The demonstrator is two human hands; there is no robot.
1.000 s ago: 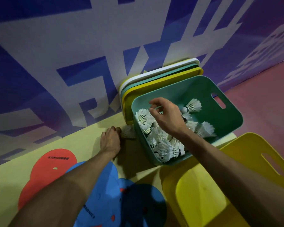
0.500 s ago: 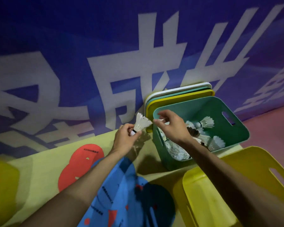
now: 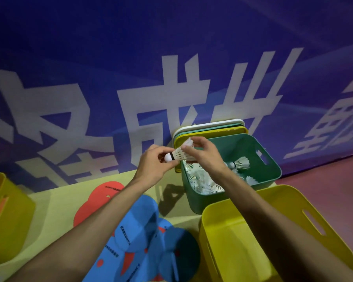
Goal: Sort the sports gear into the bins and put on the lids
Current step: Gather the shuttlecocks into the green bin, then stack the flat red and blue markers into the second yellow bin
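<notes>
Both hands hold one white feathered shuttlecock (image 3: 179, 153) just left of the green plastic bin (image 3: 273, 174): left hand (image 3: 154, 165) fingers pinching its cork, right hand (image 3: 204, 153) fingers pinching its feathers.

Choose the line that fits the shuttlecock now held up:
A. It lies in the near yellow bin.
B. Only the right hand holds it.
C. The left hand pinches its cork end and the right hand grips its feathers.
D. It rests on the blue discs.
C: the left hand pinches the white cork end of the shuttlecock while the right hand grips its feathers, by the green bin.
</notes>
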